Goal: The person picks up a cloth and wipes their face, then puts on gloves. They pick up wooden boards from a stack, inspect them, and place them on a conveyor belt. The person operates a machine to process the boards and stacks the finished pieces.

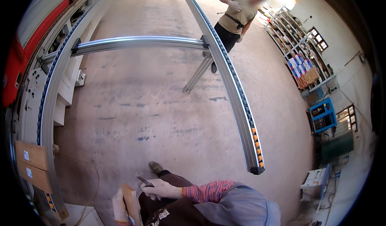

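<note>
My left hand (119,207), in a white glove, grips a light brown wooden board (130,202) by its side, near the lower edge of the view. The board stands on edge close to my lap, and its lower end is partly cut off. In my right hand (164,189), also gloved, is a short dark knife-like tool (144,181) whose tip points left, away from my wrist. Its handle is mostly hidden by my fingers. The tool is above and to the right of the board, apart from it.
Two brown boards (33,165) with small labels lie on the left roller rail (47,121). A crossbar (140,43) joins it to the right roller rail (231,81). Beyond that rail stands another person (239,23) wearing gloves. Shelving (299,45) and a blue-framed machine (323,115) line the right wall.
</note>
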A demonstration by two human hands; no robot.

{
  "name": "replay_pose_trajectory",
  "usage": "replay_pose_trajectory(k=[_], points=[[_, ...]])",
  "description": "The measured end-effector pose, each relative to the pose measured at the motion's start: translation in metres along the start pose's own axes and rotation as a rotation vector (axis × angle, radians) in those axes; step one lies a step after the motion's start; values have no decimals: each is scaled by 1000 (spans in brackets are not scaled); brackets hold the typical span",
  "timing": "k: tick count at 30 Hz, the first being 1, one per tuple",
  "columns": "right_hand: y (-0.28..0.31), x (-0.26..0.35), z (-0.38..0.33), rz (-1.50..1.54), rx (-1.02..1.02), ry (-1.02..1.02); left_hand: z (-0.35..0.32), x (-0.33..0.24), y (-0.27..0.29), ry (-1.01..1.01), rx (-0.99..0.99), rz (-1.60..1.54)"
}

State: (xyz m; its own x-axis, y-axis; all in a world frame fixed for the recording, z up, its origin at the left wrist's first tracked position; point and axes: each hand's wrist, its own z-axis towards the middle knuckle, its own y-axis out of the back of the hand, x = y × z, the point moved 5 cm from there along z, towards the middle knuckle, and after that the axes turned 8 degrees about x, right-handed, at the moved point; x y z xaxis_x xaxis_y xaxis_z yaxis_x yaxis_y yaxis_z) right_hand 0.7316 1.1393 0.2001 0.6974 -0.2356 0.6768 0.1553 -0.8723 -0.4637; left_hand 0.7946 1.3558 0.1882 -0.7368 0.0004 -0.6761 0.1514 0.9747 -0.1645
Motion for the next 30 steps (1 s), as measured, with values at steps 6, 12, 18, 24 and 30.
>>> replay_pose_trajectory(k=[6,12,18,24,30], points=[[-17,44,-10,-224,-145,188,-1,-52,-28,-283,44,255],[-6,45,-14,45,-30,148,-19,-64,-18,-259,135,443],[10,7,2,450,120,215,-64,-95,-51,-55,501,536],[33,-13,2,556,181,199,-71,-54,-100,222,618,-87],[37,-3,-9,544,127,194,-56,-28,-100,409,679,-429]])
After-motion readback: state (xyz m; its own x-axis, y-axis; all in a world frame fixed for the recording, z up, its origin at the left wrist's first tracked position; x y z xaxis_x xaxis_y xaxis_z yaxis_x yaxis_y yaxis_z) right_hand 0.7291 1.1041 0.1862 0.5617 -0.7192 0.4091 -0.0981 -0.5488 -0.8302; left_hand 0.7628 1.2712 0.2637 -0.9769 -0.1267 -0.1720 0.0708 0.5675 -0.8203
